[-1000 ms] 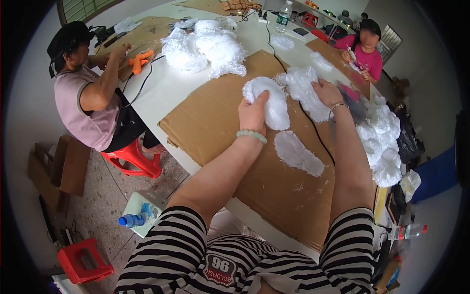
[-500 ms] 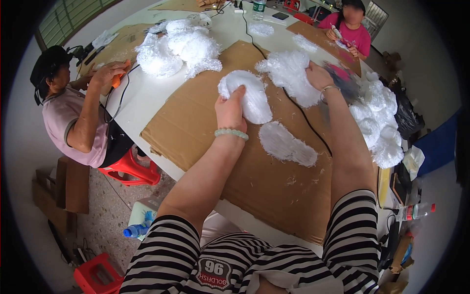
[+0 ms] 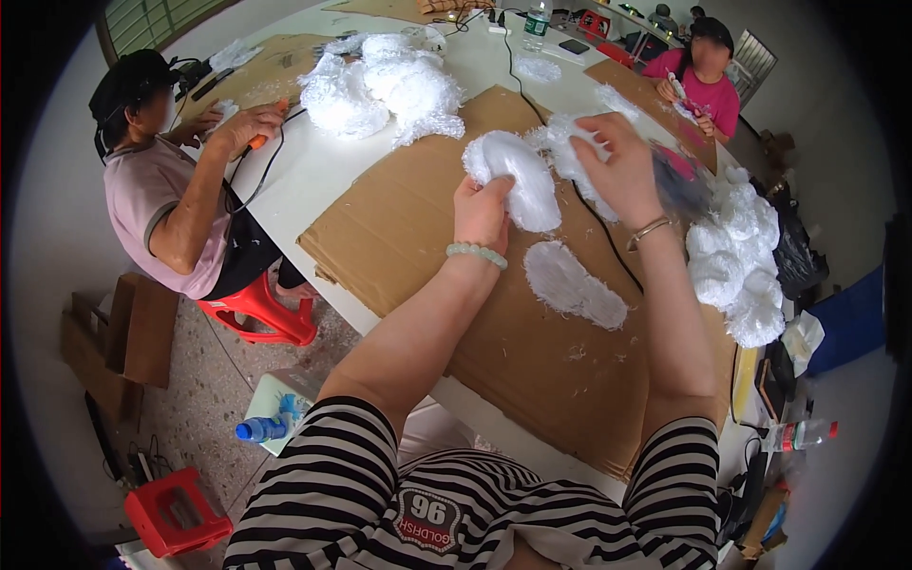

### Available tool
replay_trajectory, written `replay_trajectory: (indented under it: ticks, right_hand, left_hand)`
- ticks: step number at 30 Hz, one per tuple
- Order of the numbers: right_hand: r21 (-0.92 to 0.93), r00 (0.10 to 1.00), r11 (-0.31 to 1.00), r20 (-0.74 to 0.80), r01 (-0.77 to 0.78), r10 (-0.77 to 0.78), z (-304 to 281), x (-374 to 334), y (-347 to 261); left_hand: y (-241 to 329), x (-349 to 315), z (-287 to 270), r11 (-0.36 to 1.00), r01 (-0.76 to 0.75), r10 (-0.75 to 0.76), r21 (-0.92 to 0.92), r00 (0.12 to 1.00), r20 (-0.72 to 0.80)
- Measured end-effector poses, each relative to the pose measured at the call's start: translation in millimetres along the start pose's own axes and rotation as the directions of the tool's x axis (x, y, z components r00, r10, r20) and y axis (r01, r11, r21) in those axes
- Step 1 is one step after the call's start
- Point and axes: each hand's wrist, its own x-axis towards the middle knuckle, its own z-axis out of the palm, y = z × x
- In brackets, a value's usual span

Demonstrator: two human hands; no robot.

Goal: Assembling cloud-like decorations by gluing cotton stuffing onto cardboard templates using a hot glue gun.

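A white, fuzzy-edged slipper-shaped piece (image 3: 530, 190) is gripped in my left hand (image 3: 483, 211), the thumb lying on its face. The piece is raised over the cardboard sheet (image 3: 399, 223). To its right, my right hand (image 3: 622, 169) hovers with thumb and fingers apart and curved, nothing visible between them. Behind that hand lie white shaggy pieces (image 3: 562, 142), partly covered by it. Nearer to me, a flat white sole-shaped piece (image 3: 575, 285) with frayed edges rests on the cardboard.
Big white shaggy heaps (image 3: 385, 90) stand at far left, another heap (image 3: 736, 256) at right. A black cable (image 3: 605, 228) crosses the cardboard. One co-worker (image 3: 161, 204) holds an orange tool at left; another person (image 3: 708, 81) works at far right. A red stool (image 3: 180, 513) stands lower left.
My right hand has drawn back from the shaggy pieces toward the piece in my left hand, its fingers now apart. The view has shifted slightly.
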Motion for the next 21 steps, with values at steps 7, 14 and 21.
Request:
replay_trajectory:
  ticks: [7,14,21]
  right_hand:
    - [0.108,0.981,0.991,0.187,-0.075,0.054,33,-20,-17]
    - [0.498,0.914,0.766,0.238,-0.406,0.329,35,-26,-1]
    - [0.478,0.882,0.743,0.217,-0.469,0.418,29,-30,0]
  left_hand:
    - [-8,4,0,1.000,-0.024,0.024,-0.002,0.996,0.089]
    - [-5,2,2,0.999,-0.036,0.041,-0.042,0.990,0.138]
    - [-9,6,-2,0.998,-0.047,0.053,-0.049,0.989,0.140]
